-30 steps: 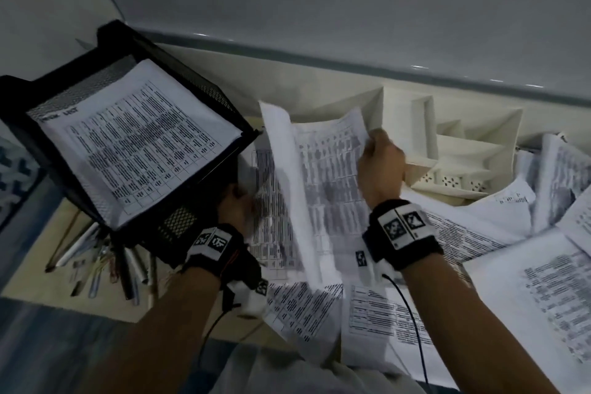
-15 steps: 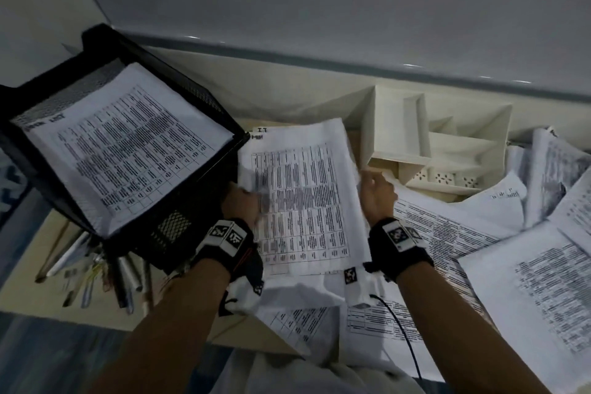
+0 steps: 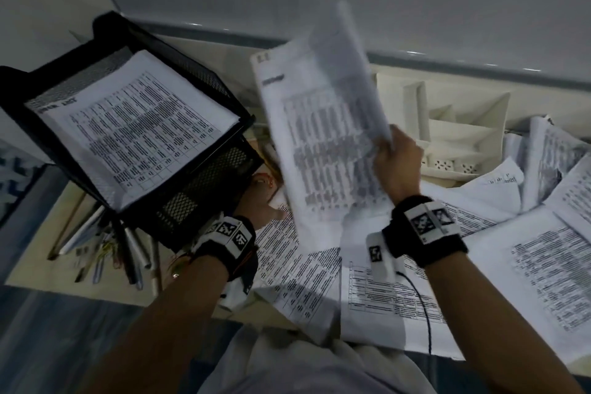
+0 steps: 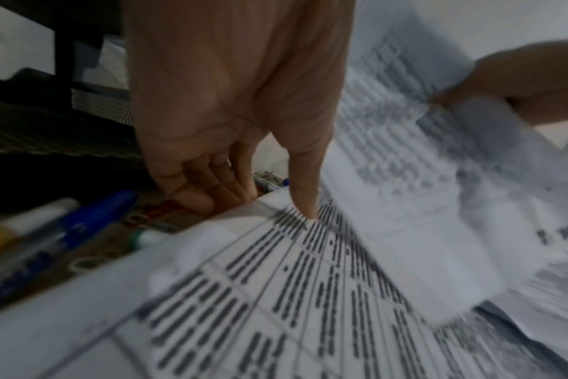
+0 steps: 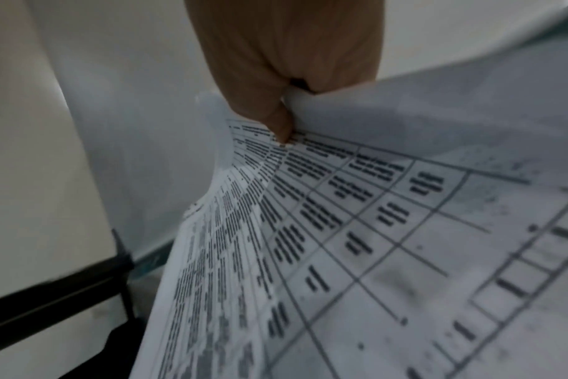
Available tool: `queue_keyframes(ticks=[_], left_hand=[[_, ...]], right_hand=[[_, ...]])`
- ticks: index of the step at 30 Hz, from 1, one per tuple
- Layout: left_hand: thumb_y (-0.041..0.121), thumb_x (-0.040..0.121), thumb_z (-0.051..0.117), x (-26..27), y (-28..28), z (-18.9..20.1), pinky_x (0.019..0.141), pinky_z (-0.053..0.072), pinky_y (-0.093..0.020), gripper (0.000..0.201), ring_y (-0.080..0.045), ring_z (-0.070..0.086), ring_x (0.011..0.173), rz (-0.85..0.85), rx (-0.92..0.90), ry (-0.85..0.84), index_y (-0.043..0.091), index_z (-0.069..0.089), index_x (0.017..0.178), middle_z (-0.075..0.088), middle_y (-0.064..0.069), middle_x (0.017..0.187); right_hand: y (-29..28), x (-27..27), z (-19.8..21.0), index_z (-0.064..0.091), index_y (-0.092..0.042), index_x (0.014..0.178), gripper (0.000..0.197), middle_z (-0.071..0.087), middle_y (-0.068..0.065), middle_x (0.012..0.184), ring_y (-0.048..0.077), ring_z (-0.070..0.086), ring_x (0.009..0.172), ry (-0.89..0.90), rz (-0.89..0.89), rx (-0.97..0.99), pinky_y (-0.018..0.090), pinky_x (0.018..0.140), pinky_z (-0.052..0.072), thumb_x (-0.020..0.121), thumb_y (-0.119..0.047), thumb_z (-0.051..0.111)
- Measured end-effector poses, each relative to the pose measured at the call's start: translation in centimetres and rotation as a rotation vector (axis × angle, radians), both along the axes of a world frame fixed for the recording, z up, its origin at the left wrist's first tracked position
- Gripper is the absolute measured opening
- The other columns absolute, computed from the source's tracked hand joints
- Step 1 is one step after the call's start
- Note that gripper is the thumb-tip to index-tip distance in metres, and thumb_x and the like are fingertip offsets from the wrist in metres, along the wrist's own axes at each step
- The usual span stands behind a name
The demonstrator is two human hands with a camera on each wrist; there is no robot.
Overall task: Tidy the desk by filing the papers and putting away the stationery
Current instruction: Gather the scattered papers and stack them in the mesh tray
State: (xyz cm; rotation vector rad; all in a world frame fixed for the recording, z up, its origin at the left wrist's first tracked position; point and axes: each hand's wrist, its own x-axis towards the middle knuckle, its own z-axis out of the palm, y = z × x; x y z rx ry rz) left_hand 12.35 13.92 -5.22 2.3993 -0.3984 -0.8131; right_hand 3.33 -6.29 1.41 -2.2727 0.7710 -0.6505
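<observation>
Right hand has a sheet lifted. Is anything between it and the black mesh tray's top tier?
Nothing visible. The sheet in the right hand hangs just right of the black mesh tray; the gap looks open. The top tier already holds a printed page.

None of the print before me can be read. The sheet pinched in my right hand carries a blurred table under a smeared heading; the page in the black mesh tray shows rows too small to make out. My wristbands bear only black-and-white square code markers.
</observation>
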Motion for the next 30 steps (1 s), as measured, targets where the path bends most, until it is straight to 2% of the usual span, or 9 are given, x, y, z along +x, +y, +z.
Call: queue_keyframes(ticks=[3, 7, 11, 14, 16, 18, 23, 27, 30], left_hand=[[0.014, 0.087, 0.061, -0.4, 0.4, 0.0, 0.077, 0.037, -0.026, 0.014, -0.023, 0.055, 0.096, -0.029, 0.102, -0.032, 0.011, 0.053, 0.076, 0.052, -0.013, 0.089], [0.009, 0.094, 0.045, 0.8, 1.1, 0.4, 0.091, 0.042, -0.036, 0.027, -0.035, 0.054, 0.112, 0.302, -0.033, -0.043, -0.003, 0.053, 0.116, 0.057, -0.022, 0.124], [0.008, 0.096, 0.039, 1.2, 1.4, 0.0, 0.085, 0.042, -0.035, 0.031, -0.032, 0.055, 0.107, 0.453, -0.1, 0.114, -0.006, 0.052, 0.121, 0.058, -0.02, 0.117], [0.023, 0.101, 0.035, -0.1, 0.4, 0.4, 0.107, 0.035, -0.036, 0.045, -0.033, 0.043, 0.131, 0.435, -0.206, 0.249, -0.005, 0.042, 0.136, 0.044, -0.019, 0.142], [0.034, 0.097, 0.047, -0.6, 0.3, -0.1, 0.112, 0.03, -0.034, 0.058, -0.03, 0.038, 0.136, 0.423, -0.214, 0.238, -0.003, 0.038, 0.139, 0.041, -0.017, 0.145], [0.025, 0.09, 0.06, -0.6, 0.6, -0.6, 0.105, 0.04, -0.035, 0.051, -0.032, 0.05, 0.125, 0.382, -0.144, 0.131, -0.005, 0.049, 0.131, 0.053, -0.018, 0.135], [0.011, 0.094, 0.046, -0.7, -0.2, 3.0, 0.096, 0.048, -0.039, 0.035, -0.036, 0.059, 0.112, 0.201, -0.073, -0.184, 0.002, 0.055, 0.126, 0.062, -0.02, 0.121], [0.02, 0.097, 0.044, -0.8, -1.2, 9.4, 0.086, 0.051, -0.039, 0.036, -0.038, 0.061, 0.101, 0.094, -0.118, -0.452, -0.003, 0.054, 0.123, 0.062, -0.026, 0.112], [0.019, 0.097, 0.047, -2.2, -2.5, 15.2, 0.054, 0.042, -0.021, 0.03, -0.026, 0.056, 0.066, 0.133, -0.364, -0.637, -0.004, 0.059, 0.113, 0.059, -0.01, 0.078]], right_hand=[[-1.7, -1.4, 1.8, 0.058, 0.009, 0.091, 0.033, 0.061, 0.035, 0.082, 0.039, 0.052, 0.067, -0.034, -0.116, -0.007, 0.027, 0.057, 0.018, 0.078, -0.012, 0.035], [-1.6, -3.3, -0.7, 0.058, 0.008, 0.095, 0.043, 0.06, 0.033, 0.087, 0.037, 0.056, 0.078, 0.135, -0.154, 0.181, 0.027, 0.062, 0.026, 0.073, -0.019, 0.032], [2.0, -3.6, -3.9, 0.055, -0.004, 0.088, 0.008, 0.054, 0.012, 0.073, 0.02, 0.051, 0.076, 0.31, -0.08, 0.447, 0.02, 0.039, 0.033, 0.086, 0.002, 0.05], [5.5, -2.6, -5.6, 0.052, 0.0, 0.109, 0.023, 0.055, 0.01, 0.087, 0.019, 0.052, 0.079, 0.385, -0.005, 0.551, 0.023, 0.051, 0.04, 0.088, 0.003, 0.044], [6.8, -2.0, -6.1, 0.043, -0.001, 0.121, 0.031, 0.054, 0.012, 0.097, 0.025, 0.055, 0.082, 0.439, 0.047, 0.566, 0.031, 0.062, 0.05, 0.09, -0.001, 0.042], [6.2, -2.2, -6.1, 0.04, -0.003, 0.124, 0.036, 0.053, 0.01, 0.104, 0.026, 0.055, 0.09, 0.47, 0.085, 0.52, 0.032, 0.074, 0.05, 0.089, -0.005, 0.049], [-0.3, -7.4, -5.9, 0.036, -0.017, 0.134, 0.066, 0.034, 0.014, 0.142, 0.036, 0.031, 0.131, 0.691, -0.162, 0.204, 0.051, 0.106, 0.029, 0.077, -0.029, 0.069], [-4.9, -12.1, -6.9, 0.023, -0.025, 0.14, 0.087, 0.008, 0.013, 0.153, 0.043, 0.009, 0.14, 0.896, -0.316, 0.232, 0.064, 0.11, 0.016, 0.071, -0.038, 0.075], [-6.3, -14.3, -7.9, 0.029, -0.024, 0.131, 0.076, 0.009, 0.014, 0.148, 0.045, 0.014, 0.136, 0.86, -0.389, 0.292, 0.065, 0.108, 0.021, 0.07, -0.029, 0.074]])
